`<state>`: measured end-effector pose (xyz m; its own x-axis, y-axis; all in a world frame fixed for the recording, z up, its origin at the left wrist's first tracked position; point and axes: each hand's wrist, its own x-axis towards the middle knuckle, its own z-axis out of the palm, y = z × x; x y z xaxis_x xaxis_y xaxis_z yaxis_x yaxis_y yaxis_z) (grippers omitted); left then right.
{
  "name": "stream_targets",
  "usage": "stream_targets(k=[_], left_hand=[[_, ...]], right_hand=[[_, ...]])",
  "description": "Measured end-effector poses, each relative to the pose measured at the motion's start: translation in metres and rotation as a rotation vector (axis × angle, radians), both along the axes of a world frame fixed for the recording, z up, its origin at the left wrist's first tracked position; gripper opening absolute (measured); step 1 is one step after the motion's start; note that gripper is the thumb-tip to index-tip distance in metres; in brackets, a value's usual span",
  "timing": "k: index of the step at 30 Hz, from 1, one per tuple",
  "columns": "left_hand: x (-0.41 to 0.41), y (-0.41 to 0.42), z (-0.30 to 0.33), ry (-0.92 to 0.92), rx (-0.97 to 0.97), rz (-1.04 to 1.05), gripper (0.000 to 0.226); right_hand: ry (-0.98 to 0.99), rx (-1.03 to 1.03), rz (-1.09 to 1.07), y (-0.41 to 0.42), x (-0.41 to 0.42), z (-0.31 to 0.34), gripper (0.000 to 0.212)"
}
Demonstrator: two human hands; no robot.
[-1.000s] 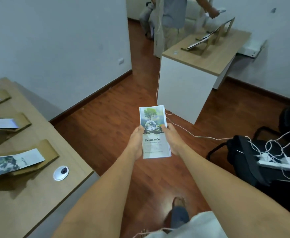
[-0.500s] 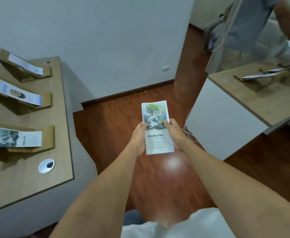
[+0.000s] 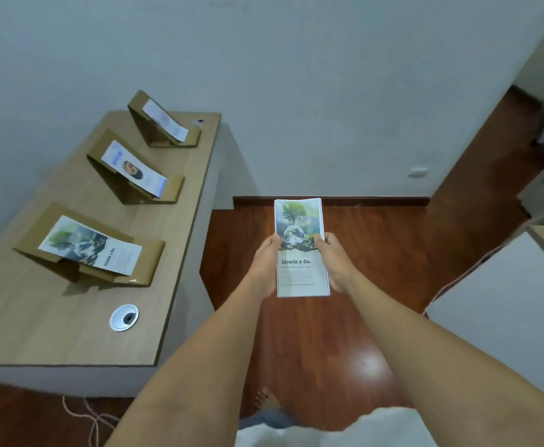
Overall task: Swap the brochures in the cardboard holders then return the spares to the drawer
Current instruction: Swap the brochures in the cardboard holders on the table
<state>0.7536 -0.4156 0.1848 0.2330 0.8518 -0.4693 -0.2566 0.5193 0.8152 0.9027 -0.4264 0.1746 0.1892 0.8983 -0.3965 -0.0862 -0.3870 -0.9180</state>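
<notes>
Desk [image 3: 70, 333] left of brochure stack [image 3: 299, 269]

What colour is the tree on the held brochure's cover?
Green, above a bluish globe on the brochure stack, seen in the head view.

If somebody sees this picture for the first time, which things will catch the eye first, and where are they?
First comes the stack of brochures in the centre, printed with a tree and a globe, held above the red wooden floor by the left hand and the right hand at its two long edges. Next, on the wooden desk at the left, three cardboard holders stand in a row, each with a brochure; the nearest holder shows the same tree design.
</notes>
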Motion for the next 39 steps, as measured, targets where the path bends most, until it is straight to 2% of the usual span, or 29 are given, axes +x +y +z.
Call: stream_targets(k=[8,15,23,26,30,33,36,39], left_hand=[[-0.045,0.102,0.014,0.014,0.05,0.258,0.044],[-0.084,0.146,0.01,0.0,0.013,0.486,0.049],[-0.127,0.18,0.003,-0.053,-0.017,0.818,0.048],[-0.134,0.184,-0.001,-0.065,-0.057,0.959,0.042],[-0.147,0.184,-0.009,-0.03,-0.076,1.165,0.032],[-0.158,0.176,-0.017,-0.024,-0.089,1.271,0.033],[-0.173,0.17,-0.026,-0.032,-0.094,1.362,0.031],[-0.192,0.163,-0.033,-0.071,-0.085,1.429,0.032]], right_hand=[[0.012,0.039,0.223,0.143,-0.046,0.018,0.014],[0.017,0.029,0.424,0.217,-0.096,0.006,0.015],[0.039,-0.025,0.775,0.292,-0.167,0.001,0.018],[-0.036,-0.035,0.922,0.309,-0.188,0.004,0.022],[-0.113,0.065,1.062,0.318,-0.215,0.004,0.031],[-0.128,0.156,1.147,0.315,-0.232,-0.002,0.025],[-0.146,0.196,1.226,0.312,-0.252,-0.008,0.035],[-0.134,0.228,1.288,0.308,-0.279,-0.01,0.032]])
